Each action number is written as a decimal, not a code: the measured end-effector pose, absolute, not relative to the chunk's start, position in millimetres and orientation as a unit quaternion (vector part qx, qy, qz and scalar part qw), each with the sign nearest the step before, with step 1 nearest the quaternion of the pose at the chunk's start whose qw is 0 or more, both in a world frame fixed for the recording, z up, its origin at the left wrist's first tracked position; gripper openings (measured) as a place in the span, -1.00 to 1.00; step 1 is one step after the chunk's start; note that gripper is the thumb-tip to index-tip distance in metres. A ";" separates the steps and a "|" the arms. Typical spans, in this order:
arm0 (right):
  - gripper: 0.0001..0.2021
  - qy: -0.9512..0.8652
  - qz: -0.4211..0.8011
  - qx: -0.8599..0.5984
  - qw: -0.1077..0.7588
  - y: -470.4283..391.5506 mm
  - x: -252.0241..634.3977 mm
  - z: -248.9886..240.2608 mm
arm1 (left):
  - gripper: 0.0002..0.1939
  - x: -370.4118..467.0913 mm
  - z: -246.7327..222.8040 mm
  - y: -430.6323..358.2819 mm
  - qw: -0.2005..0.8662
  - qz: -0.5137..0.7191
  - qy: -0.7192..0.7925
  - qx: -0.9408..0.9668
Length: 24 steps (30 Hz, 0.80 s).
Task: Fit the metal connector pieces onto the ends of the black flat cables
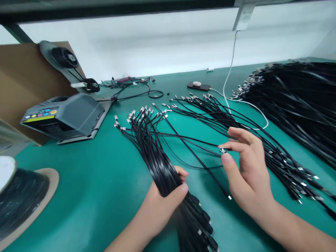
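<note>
Shows two bare hands above one flat green work table [99, 196]. Grasps in left hand [165, 203] one thick bundle of thin black cables [157, 161] with silver metal plugs, with thumb and fingers wrapped around its middle. Slants from upper left to lower right, with plugs fanned out at the far end. Cannot count individual strands.

Pinches in right hand [246, 171], between thumb and index fingertip, one small silver cluster of metal plugs [222, 150], with remaining fingers loosely curled. Cannot tell whether made up of two plugs or more.

Includes between both hands one loose straight black cable [194, 154], laid diagonally on the table. Counts further, to the right, one loose spread of black cables [217, 112] and, beyond, one large heap of black cables [301, 94], both uncountable.

Lists at back one dark rectangular phone [204, 87] with one round white disc [196, 84] on top, plus one looping white cord [262, 117]. Lists at left one grey plastic machine [70, 115] with two black rollers [91, 85] above, one brown cardboard panel [28, 66] and one black-wound spool [23, 199].
</note>
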State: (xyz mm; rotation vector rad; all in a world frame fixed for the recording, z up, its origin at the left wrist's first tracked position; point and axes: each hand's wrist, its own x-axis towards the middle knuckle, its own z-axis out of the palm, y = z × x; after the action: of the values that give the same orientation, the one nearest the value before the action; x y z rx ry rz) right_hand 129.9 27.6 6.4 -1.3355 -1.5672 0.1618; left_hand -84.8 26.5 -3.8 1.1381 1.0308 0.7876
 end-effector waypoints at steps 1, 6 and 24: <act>-0.88 -0.659 0.044 -0.538 0.523 26.9 130.9 7.1 | -0.73 -85.2 -4.6 25.5 0.638 0.351 0.471 0.498; -0.85 -0.769 0.287 -0.387 0.420 19.5 121.6 10.2 | -0.64 -84.4 -6.3 22.9 0.615 0.375 0.500 0.480; -0.86 -0.822 0.367 -0.337 0.277 17.0 119.8 11.6 | -0.69 -82.6 -5.2 27.4 0.653 0.414 0.488 0.406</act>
State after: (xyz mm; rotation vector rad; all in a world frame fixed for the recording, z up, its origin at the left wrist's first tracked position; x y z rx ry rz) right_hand 119.8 17.0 11.6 -0.9045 -2.2067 0.9867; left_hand -82.6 27.4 -5.2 0.9203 1.1068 0.9404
